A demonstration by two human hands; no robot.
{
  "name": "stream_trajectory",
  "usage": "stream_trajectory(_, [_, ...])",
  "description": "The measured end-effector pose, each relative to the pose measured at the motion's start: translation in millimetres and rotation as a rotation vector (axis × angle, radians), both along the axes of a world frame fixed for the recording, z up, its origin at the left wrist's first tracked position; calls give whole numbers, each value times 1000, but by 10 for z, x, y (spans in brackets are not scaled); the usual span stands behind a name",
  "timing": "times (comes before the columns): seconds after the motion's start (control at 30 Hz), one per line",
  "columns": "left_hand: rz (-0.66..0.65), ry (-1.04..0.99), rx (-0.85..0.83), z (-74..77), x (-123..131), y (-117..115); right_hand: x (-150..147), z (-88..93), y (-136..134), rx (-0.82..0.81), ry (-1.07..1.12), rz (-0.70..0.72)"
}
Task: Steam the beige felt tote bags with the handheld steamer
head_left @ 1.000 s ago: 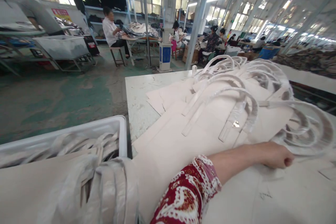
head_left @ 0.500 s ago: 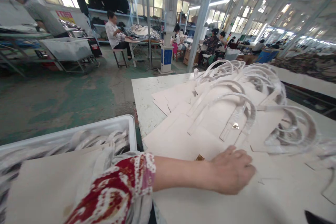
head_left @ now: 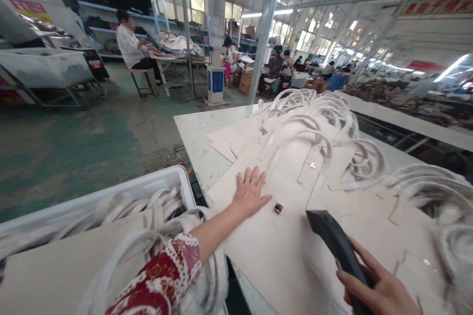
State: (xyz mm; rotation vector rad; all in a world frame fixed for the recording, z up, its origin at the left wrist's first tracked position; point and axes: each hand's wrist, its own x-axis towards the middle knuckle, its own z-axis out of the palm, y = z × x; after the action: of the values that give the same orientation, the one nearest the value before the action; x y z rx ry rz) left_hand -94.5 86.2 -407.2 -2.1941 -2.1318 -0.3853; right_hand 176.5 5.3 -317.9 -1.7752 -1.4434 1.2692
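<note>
My left hand (head_left: 251, 193) lies flat with fingers spread on a pale cream bag panel (head_left: 266, 251). Just right of its thumb, a small gold metal fitting (head_left: 277, 208) sits on that panel. My right hand (head_left: 384, 285) is wrapped round a black hand tool shaped like a hair clipper (head_left: 342, 251). The tool's wide flat head points up and left, above the panel and right of the fitting. Beyond both hands, more cream panels with looped handles (head_left: 321, 142) overlap in a pile. Whether the tool's head touches the fabric, I cannot tell.
A white plastic bin (head_left: 158, 177) at the left holds more cream pieces with handles. The pale table (head_left: 199, 130) ends at a corner beyond my left hand. Across the floor, a seated person (head_left: 135, 49) works near a blue-and-white cabinet (head_left: 215, 83) and a metal post (head_left: 268, 29).
My left hand has moved left and opened flat on the panel, uncovering the gold fitting. My right hand has come into view with the black tool. The view has turned right.
</note>
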Motion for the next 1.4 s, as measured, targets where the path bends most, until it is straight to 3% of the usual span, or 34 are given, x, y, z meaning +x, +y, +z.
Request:
stream_trajectory(0.17, [3, 42, -5, 41, 23, -3, 107, -29, 331, 20, 102, -43])
stream_trajectory(0.3, [-6, 70, -32, 100, 51, 6, 155, 62, 558, 36, 120, -2])
stream_trajectory(0.43, [-6, 95, -39, 121, 63, 30, 6, 105, 526, 55, 160, 61])
stream_trajectory(0.53, [3, 121, -42, 111, 63, 59, -55, 65, 498, 96, 180, -8])
stream_trajectory(0.67, [-3, 141, -32, 94, 60, 86, 181, 33, 487, 231, 153, -157])
stream_trajectory(0.83, [-3, 141, -1, 38, 51, 114, 580, -79, 294, 81, 181, -164])
stream_trajectory(1.0, [-6, 137, -13, 9, 67, 123, 606, -177, 330, 112, 132, -105])
stream_trajectory(1.13, [2, 122, -58, 22, 98, 135, 646, -90, 432, 214, 67, -195])
stream_trajectory(1.23, [-4, 109, -71, 18, 108, 153, 736, 49, 220, 169, 72, -189])
stream_trajectory(1.4, [18, 108, -61, 22, 130, 158, 901, 216, -667, -64, 109, -93])
